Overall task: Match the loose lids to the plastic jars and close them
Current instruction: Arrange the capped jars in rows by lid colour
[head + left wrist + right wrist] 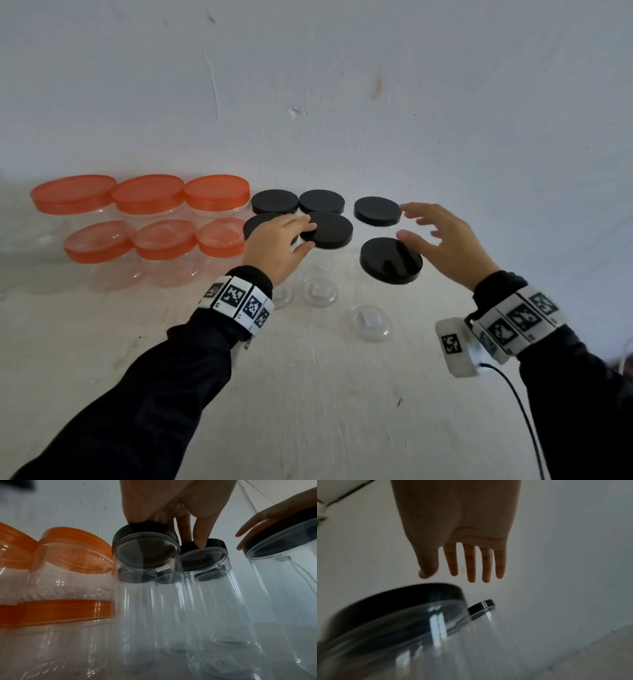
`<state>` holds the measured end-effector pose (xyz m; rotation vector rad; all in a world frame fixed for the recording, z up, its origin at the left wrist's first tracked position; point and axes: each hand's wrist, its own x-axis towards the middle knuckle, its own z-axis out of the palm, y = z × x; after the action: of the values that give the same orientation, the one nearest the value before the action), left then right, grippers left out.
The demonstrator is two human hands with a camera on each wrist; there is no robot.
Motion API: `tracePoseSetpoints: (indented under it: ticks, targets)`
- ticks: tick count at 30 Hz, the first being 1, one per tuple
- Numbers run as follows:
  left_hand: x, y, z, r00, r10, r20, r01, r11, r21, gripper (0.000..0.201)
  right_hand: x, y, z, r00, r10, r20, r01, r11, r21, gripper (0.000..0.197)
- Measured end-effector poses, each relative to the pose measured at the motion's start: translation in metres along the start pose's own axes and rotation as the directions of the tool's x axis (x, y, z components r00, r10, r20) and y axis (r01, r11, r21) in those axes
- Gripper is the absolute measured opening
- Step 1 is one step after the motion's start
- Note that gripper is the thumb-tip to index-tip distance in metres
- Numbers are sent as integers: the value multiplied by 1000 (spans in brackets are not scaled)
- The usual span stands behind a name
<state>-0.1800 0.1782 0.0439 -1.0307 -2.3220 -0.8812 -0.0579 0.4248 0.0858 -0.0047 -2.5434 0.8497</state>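
Several tall clear jars with black lids stand in a cluster in the middle of the head view. My left hand [308, 234] lies on the near left black lid [255, 221], and its fingertips touch the rim of the middle black lid [330, 230]. In the left wrist view the left hand [192, 539] rests on that lid [137, 530], one digit touching the neighbouring lid [211, 542]. My right hand [416, 224] hovers with fingers spread just above the near right jar's black lid [390, 261], holding nothing. In the right wrist view the right hand [453, 573] is apart from that lid [406, 601].
Several wider jars with orange lids [147, 192] stand in two rows at the left, against the white wall [342, 85]. The white tabletop [308, 394] stretches towards me. A black cable [520, 404] runs from the right wrist camera.
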Motion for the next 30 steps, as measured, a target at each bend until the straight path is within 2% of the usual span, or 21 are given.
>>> tracePoseSetpoints:
  ticks: [2, 4, 7, 11, 13, 17, 21, 26, 30]
  targets:
    - [0, 1, 0, 1000, 3, 1, -3, 1000, 1, 31, 20, 10, -6, 998, 59, -37, -59, 998, 5, 40]
    - [-1, 2, 0, 1000, 9, -2, -9, 1000, 0, 30, 40, 23, -7, 990, 142, 11, -142, 990, 12, 40]
    - [-1, 2, 0, 1000, 17, -4, -17, 1000, 1, 30, 63, 37, -3, 969, 212, 126, -213, 977, -4, 50]
    - [0, 2, -1, 1000, 22, 2, -22, 1000, 10, 29, 84, 45, 9, 941, 193, 278, -198, 980, -13, 64]
    - [0, 1, -1, 1000, 29, 3, -29, 1000, 9, 29, 90, 48, 17, 930, 167, 328, -181, 983, 12, 62]
    - [-1, -1, 0, 999, 47, 4, -47, 999, 28, 29, 99, 49, 27, 950, 152, 272, -184, 978, 97, 49]
    - [-1, -2, 1, 999, 48, 0, -48, 998, 32, 32, 107, 57, 35, 960, 147, 240, -174, 980, 95, 51]
    - [-2, -2, 1, 999, 50, 3, -50, 998, 42, 39, 114, 63, 40, 957, 130, 259, -161, 982, 101, 51]
    - [-2, -1, 1, 999, 34, 4, -34, 998, 43, 33, 117, 63, 42, 955, 118, 272, -149, 984, 96, 52]
